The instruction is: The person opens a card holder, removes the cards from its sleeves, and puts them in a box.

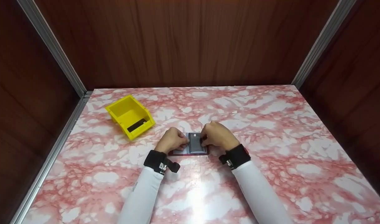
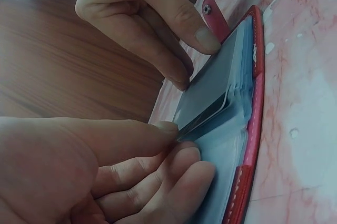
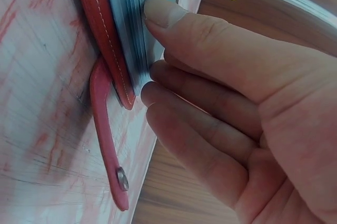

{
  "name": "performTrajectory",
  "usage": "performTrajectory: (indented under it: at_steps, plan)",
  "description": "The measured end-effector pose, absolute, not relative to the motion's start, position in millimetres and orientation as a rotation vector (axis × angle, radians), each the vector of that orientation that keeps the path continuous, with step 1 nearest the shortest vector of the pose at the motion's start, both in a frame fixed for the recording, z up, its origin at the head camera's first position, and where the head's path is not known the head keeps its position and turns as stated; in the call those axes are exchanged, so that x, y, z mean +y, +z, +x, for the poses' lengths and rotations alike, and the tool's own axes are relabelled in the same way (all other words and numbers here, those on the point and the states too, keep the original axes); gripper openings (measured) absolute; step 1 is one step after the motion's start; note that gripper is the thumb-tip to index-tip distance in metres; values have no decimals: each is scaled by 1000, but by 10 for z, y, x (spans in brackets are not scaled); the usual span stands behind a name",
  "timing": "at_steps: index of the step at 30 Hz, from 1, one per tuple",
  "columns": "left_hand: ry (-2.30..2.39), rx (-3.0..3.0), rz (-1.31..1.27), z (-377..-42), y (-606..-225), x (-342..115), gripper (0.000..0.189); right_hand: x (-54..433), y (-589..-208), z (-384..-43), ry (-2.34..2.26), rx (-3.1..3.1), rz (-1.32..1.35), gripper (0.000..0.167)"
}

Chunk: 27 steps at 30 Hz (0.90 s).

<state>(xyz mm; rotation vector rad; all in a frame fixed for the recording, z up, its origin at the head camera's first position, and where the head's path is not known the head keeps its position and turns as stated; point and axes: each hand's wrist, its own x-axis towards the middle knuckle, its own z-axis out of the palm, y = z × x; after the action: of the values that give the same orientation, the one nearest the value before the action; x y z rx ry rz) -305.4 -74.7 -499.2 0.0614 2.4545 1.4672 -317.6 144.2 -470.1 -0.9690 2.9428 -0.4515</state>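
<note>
A red card holder (image 1: 190, 154) with stitched edges lies spread open on the table, with a stack of clear plastic sleeves (image 2: 239, 84) inside. My left hand (image 1: 174, 140) pinches the edge of a dark-edged card (image 2: 206, 114) at the opening of the raised sleeve, its other fingers curled beneath over the opposite sleeves. From the right, my right hand (image 1: 219, 134) holds the sleeve's outer edge, thumb (image 3: 166, 13) on top and fingers at the side. The holder's strap (image 3: 105, 134), with a metal snap, sticks out beside that hand.
A yellow bin (image 1: 130, 113) with a black strip on its front stands at the back left of the red-and-white marbled table (image 1: 270, 130). Dark wood panels (image 1: 190, 43) with metal corner rails enclose the back and sides.
</note>
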Motion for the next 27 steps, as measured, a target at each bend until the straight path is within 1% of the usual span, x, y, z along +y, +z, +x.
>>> performTrajectory:
  at_steps: [6, 13, 21, 27]
  plan:
    - [1468, 2454, 54, -3037, -4991, -746, 10, 1437, -4726, -3171, -449, 2937, -939, 23]
    - [1490, 2451, 21, -3060, -4991, -747, 16, 1433, -4714, -3185, -468, 2934, -940, 25]
    - [1516, 2441, 12, -3070, -5008, -747, 14, 1426, -4724, -3185, -465, 2937, -953, 23]
    - [1551, 2418, -14, -3083, -5005, -745, 11, 1406, -4718, -3176, -473, 2929, -966, 25]
